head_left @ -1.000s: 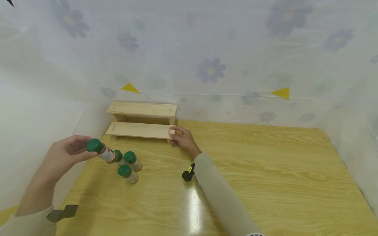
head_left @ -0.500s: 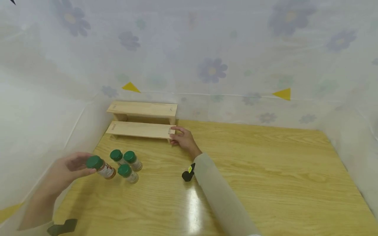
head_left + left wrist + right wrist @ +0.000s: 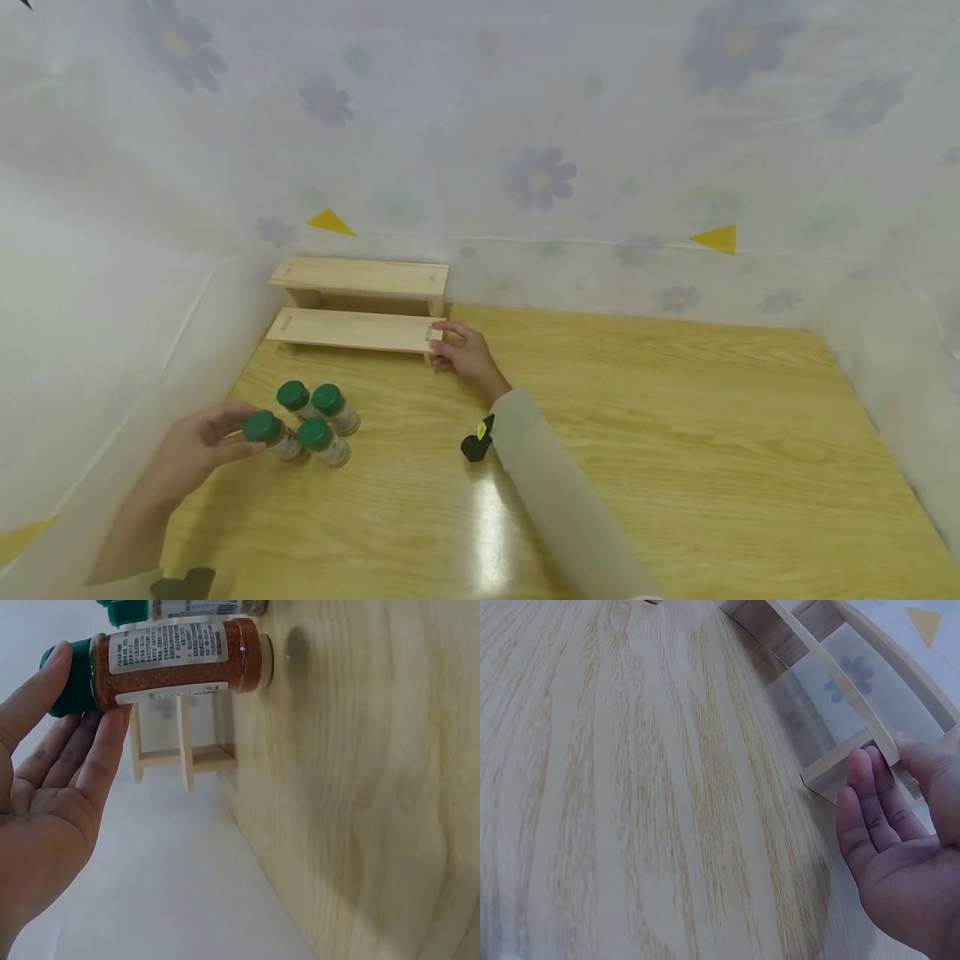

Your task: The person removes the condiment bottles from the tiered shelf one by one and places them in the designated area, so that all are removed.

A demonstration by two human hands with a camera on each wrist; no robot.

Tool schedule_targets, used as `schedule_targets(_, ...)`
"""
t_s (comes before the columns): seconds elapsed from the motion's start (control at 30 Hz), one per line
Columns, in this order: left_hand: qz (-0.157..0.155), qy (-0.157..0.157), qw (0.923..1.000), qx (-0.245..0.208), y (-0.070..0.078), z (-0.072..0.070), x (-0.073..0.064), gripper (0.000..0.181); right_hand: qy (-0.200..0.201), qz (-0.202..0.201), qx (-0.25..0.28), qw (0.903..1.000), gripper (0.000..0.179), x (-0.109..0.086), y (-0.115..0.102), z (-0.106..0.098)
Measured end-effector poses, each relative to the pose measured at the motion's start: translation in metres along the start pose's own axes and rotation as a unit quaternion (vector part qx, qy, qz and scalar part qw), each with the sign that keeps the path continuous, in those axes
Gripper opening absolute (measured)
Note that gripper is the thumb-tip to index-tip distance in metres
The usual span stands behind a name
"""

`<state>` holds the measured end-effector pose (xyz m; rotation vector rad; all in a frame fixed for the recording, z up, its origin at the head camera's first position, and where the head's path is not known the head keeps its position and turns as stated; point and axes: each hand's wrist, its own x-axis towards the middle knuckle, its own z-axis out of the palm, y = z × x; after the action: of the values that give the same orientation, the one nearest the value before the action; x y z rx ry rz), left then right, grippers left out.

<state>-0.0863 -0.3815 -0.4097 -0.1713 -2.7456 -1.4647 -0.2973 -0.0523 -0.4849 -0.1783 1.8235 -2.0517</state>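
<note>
My left hand (image 3: 197, 450) pinches a spice jar (image 3: 172, 664) by its green cap, thumb on one side and fingers on the other. Red-brown powder shows behind its white printed label, and its base is right at the tabletop. Just beside it stand three more green-capped jars, a back-left jar (image 3: 294, 396), a right jar (image 3: 335, 408) and a front jar (image 3: 322, 442). My right hand (image 3: 467, 354) grips the right end of the lower board of a two-step wooden rack (image 3: 352, 329), thumb on top and fingers curled beneath in the right wrist view.
The rack's upper step (image 3: 360, 276) stands behind the lower one, near the flowered back curtain (image 3: 536, 179). White sheeting (image 3: 97, 333) closes off the left side close to my left hand. The wood-grain table (image 3: 660, 433) stretches away to the right.
My left hand has lowered the spice jar from above the others, then brought it right, close up to the group. The right hand stays on the rack.
</note>
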Motion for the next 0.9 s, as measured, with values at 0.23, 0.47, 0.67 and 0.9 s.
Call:
schedule_targets(0.23, -0.014, 0.000, 0.9999, 0.001, -0.006, 0.010, 0.002, 0.042, 0.004, -0.004, 0.005, 1.0000, 0.038, -0.001, -0.001, 0.001)
schedule_targets(0.47, -0.033, 0.018, 0.9993, 0.005, -0.008, 0.015, 0.003, 0.048, 0.001, 0.002, 0.000, 1.0000, 0.038, 0.000, -0.001, 0.001)
schedule_targets(0.67, -0.073, 0.010, 0.9969, 0.026, -0.003, 0.014, 0.006, 0.053, 0.000, -0.003, 0.002, 1.0000, 0.038, 0.002, -0.001, -0.001)
schedule_targets(0.9, -0.069, 0.003, 0.9974, 0.020, -0.005, 0.015, -0.001, 0.057, 0.005, 0.011, -0.003, 0.9999, 0.039, 0.000, -0.002, 0.002)
